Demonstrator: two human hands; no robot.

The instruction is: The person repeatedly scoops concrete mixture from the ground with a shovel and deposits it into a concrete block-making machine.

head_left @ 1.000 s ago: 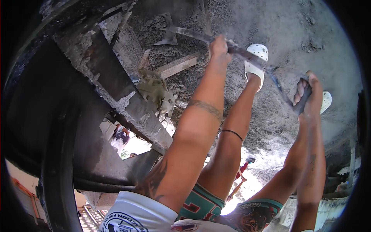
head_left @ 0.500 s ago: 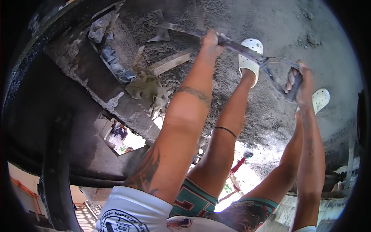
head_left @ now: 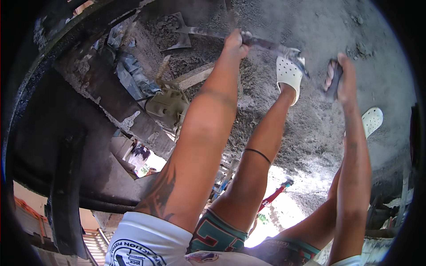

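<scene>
My left hand [head_left: 236, 43] is closed round the dark shaft of a shovel [head_left: 266, 44], partway along it. My right hand [head_left: 347, 82] is wrapped round the dark grip at the shovel's near end. The part joining grip and shaft is too smeared to make out. At the far left end the metal blade [head_left: 183, 37] lies low, against a heap of grey, gritty material [head_left: 166, 33]. The shaft passes over the toe of the white clog [head_left: 289, 73] on my left foot.
Grey grit covers the ground [head_left: 275, 128]. A second white clog [head_left: 372, 120] is on my right foot. To the left are a dark metal beam [head_left: 120, 104], crumpled plastic sheeting [head_left: 133, 77], a wooden piece [head_left: 195, 76] and an olive-grey casing [head_left: 166, 107]. Dust hangs at the upper right.
Both my hands have shifted a little left and up with the shovel, still gripping it. The left clog sits slightly lower in view.
</scene>
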